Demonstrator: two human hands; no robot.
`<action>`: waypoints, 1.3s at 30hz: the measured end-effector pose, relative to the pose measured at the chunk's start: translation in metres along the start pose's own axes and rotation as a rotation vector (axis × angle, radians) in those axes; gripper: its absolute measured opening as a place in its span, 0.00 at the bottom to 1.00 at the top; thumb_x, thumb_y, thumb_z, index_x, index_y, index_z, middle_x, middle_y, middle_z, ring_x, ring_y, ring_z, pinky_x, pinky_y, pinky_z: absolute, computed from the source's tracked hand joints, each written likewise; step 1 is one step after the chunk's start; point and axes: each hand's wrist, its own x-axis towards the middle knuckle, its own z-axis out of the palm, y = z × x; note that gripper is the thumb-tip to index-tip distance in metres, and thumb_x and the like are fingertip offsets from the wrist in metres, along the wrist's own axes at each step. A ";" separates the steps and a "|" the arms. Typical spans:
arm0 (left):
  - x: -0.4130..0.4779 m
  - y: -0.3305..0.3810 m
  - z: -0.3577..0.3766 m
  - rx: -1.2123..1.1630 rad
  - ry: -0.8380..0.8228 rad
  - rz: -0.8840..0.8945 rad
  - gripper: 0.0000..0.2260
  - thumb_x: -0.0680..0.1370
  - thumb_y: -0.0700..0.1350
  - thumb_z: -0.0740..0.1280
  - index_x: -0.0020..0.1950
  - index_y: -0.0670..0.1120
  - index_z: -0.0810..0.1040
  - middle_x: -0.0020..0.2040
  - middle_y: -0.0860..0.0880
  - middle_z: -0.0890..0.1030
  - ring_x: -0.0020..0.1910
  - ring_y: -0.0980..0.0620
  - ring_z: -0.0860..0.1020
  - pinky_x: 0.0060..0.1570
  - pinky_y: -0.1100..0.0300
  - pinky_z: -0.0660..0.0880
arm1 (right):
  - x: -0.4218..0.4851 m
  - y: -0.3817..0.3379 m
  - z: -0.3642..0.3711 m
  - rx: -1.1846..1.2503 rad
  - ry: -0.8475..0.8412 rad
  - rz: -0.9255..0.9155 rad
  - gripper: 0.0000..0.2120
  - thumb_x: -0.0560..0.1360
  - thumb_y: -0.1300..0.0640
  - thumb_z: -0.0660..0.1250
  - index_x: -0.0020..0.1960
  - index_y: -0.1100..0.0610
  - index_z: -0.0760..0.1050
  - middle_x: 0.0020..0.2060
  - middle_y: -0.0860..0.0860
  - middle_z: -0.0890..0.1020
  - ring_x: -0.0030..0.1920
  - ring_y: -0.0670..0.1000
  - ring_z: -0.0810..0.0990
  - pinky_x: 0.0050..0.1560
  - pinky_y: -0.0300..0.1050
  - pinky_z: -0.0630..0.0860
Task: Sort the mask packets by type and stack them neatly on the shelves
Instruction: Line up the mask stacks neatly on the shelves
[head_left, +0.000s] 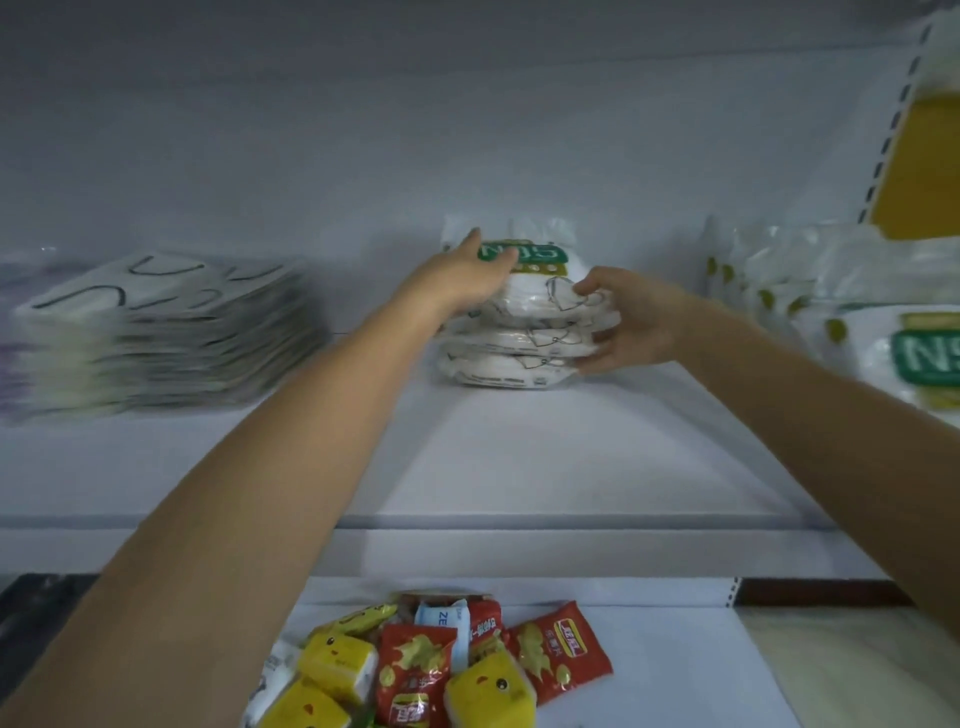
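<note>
Mask packets (511, 332) sit stacked at the middle of the shelf (519, 441) — squaring them up seems the step in hand. Left hand (462, 275) presses flat on top; right hand (631, 325) grips the stack's right edge. Next, likely, another matching packet from the loose pile (779, 280) at right.

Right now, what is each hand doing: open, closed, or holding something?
Left hand: open, fingers laid flat on top of the N95 packet stack.
Right hand: closed, fingers curled round the stack's right edge.
</note>
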 end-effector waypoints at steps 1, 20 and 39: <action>0.005 0.002 -0.004 0.046 0.007 -0.015 0.32 0.78 0.65 0.50 0.78 0.53 0.48 0.76 0.45 0.60 0.69 0.40 0.67 0.65 0.46 0.68 | -0.003 -0.001 -0.003 -0.023 -0.007 0.003 0.26 0.72 0.57 0.66 0.67 0.53 0.62 0.58 0.62 0.69 0.51 0.64 0.77 0.39 0.57 0.77; 0.049 0.052 0.067 -1.039 -0.046 0.128 0.42 0.67 0.43 0.70 0.74 0.48 0.49 0.70 0.42 0.68 0.60 0.43 0.76 0.37 0.57 0.80 | 0.001 -0.023 -0.053 -0.329 0.385 -0.663 0.24 0.75 0.57 0.62 0.69 0.58 0.60 0.53 0.53 0.76 0.48 0.50 0.78 0.46 0.42 0.76; 0.037 0.058 0.137 -1.063 -0.231 0.308 0.13 0.77 0.42 0.67 0.59 0.49 0.71 0.57 0.44 0.80 0.54 0.48 0.81 0.52 0.58 0.79 | 0.010 0.002 -0.065 -0.483 0.618 -0.565 0.41 0.76 0.41 0.61 0.77 0.50 0.38 0.76 0.54 0.48 0.75 0.57 0.53 0.70 0.55 0.60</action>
